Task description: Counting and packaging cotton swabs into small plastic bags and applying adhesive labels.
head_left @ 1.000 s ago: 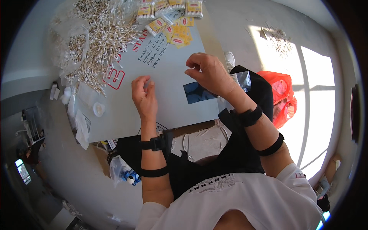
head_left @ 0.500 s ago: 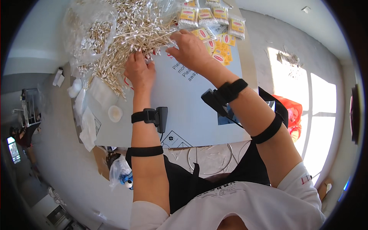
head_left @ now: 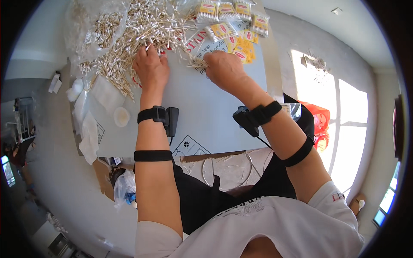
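A big loose pile of cotton swabs (head_left: 148,26) covers the far left of the table. My left hand (head_left: 151,71) rests at the pile's near edge, fingers slightly apart and touching the swabs, with the thumb standing off to the right. Over the bare tabletop right of the pile, my right hand (head_left: 227,68) is closed, and a few cotton swabs (head_left: 196,63) stick out leftward from its fingers. Beyond it lie several filled clear packets of swabs (head_left: 221,30) with yellow labels. Loose yellow label cards (head_left: 244,49) lie just past that hand.
Clear plastic bagging (head_left: 92,26) drapes over the pile's left side. On the grey-blue table (head_left: 189,116) stand a small round whitish cup (head_left: 121,116) and crumpled white sheets (head_left: 89,137) near the left edge. A red bag (head_left: 320,124) is on the floor to the right.
My right hand has drawn back from the pile toward me and to the right, now closed with swabs showing. My left hand stays at the pile's edge. The view has shifted slightly.
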`<action>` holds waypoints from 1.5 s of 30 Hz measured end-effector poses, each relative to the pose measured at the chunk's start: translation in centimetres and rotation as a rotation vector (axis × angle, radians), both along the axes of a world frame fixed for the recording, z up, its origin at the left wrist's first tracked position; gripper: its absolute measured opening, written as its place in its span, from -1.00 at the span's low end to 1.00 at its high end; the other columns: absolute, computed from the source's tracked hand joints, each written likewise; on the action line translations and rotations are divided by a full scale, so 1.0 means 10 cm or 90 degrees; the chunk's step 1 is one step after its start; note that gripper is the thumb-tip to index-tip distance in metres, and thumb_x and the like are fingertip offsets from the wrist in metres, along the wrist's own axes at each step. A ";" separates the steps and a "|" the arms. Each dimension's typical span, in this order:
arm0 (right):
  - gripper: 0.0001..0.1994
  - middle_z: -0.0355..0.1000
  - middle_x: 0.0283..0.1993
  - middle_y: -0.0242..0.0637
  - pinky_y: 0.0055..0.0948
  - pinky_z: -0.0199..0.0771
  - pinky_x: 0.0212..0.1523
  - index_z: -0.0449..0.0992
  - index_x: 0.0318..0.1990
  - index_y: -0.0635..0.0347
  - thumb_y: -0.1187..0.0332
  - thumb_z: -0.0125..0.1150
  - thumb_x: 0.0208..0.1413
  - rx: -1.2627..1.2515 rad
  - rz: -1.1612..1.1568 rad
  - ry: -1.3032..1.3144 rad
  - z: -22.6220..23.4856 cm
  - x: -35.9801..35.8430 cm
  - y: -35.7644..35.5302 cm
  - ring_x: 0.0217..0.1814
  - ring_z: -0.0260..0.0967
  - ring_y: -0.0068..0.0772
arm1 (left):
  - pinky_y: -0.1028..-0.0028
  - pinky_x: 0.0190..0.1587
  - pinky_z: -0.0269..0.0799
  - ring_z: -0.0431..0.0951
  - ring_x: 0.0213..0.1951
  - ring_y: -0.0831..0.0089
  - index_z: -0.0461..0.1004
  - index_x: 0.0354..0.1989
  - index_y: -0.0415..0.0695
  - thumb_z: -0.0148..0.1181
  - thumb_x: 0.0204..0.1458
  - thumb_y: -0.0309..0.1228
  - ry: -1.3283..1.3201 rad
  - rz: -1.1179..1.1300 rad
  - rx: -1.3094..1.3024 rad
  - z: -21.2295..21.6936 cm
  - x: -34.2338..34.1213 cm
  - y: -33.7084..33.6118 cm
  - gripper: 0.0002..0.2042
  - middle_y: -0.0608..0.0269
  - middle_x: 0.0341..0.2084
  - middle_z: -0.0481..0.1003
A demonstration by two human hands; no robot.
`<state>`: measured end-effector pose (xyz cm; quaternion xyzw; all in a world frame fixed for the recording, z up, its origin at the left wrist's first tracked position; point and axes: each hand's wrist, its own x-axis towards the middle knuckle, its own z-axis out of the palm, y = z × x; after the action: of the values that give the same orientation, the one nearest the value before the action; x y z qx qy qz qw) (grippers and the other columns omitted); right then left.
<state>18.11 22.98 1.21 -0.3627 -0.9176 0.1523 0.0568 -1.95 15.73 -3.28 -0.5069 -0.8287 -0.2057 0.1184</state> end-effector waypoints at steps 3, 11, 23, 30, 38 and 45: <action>-0.90 0.42 -0.36 -0.21 -0.15 0.47 -0.28 0.48 -0.35 0.18 0.40 0.25 -0.02 0.010 -0.007 0.101 -0.07 0.40 -0.20 -0.28 0.47 -0.06 | 0.05 0.26 0.08 0.26 0.22 0.04 0.38 0.09 -0.22 0.27 -0.07 -0.49 -0.063 -0.106 0.097 0.17 0.27 -0.21 -0.52 0.02 0.11 0.34; -0.89 0.36 -0.38 -0.23 -0.21 0.45 -0.32 0.48 -0.36 0.15 0.44 0.31 -0.03 -0.012 -0.022 0.262 -0.19 0.83 -0.67 -0.33 0.43 -0.08 | 0.08 0.28 0.08 0.21 0.29 0.06 0.42 0.10 -0.13 0.28 -0.13 -0.56 -0.170 -0.265 0.009 0.19 1.25 -0.92 -0.50 0.08 0.20 0.31; -0.83 0.50 -0.33 -0.14 -0.18 0.46 -0.24 0.48 -0.34 0.21 0.32 0.28 -0.02 -0.109 -0.257 0.186 -0.08 0.85 -0.41 -0.23 0.47 -0.01 | 0.06 0.29 0.04 0.14 0.32 0.00 0.54 -0.08 -0.09 0.34 -0.15 -0.53 -0.152 -0.213 0.067 0.22 1.40 -0.87 -0.63 0.08 0.18 0.34; -0.88 0.43 -0.35 -0.24 -0.20 0.44 -0.28 0.50 -0.37 0.14 0.35 0.28 -0.02 0.025 -0.123 0.235 -0.17 0.75 -0.24 -0.30 0.45 -0.06 | 0.01 0.28 -0.02 0.10 0.34 0.04 0.49 0.00 -0.14 0.37 -0.14 -0.47 -0.072 -0.208 0.014 0.09 1.45 -0.94 -0.57 0.07 0.23 0.27; -0.91 0.38 -0.35 -0.32 -0.27 0.46 -0.30 0.56 -0.37 0.10 0.44 0.32 -0.08 0.024 0.024 0.309 -0.27 0.88 -0.73 -0.27 0.45 -0.19 | -0.13 0.34 -0.18 -0.08 0.43 0.02 0.24 0.29 -0.09 0.30 0.00 -0.26 -0.101 -0.219 -0.088 0.18 1.63 -1.10 -0.35 0.04 0.36 0.11; -0.91 0.37 -0.33 -0.28 -0.28 0.46 -0.31 0.52 -0.39 0.14 0.47 0.31 -0.08 -0.077 -0.019 0.308 -0.25 1.04 -0.88 -0.30 0.45 -0.16 | -0.20 0.35 -0.25 -0.16 0.45 0.01 0.13 0.37 -0.07 0.31 0.00 -0.16 -0.129 -0.183 -0.128 0.20 1.62 -1.17 -0.25 0.06 0.40 0.02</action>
<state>28.53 14.16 -1.30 -0.3322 -0.8611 0.2885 0.2549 14.25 4.06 -1.32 -0.6059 -0.7719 -0.1866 -0.0474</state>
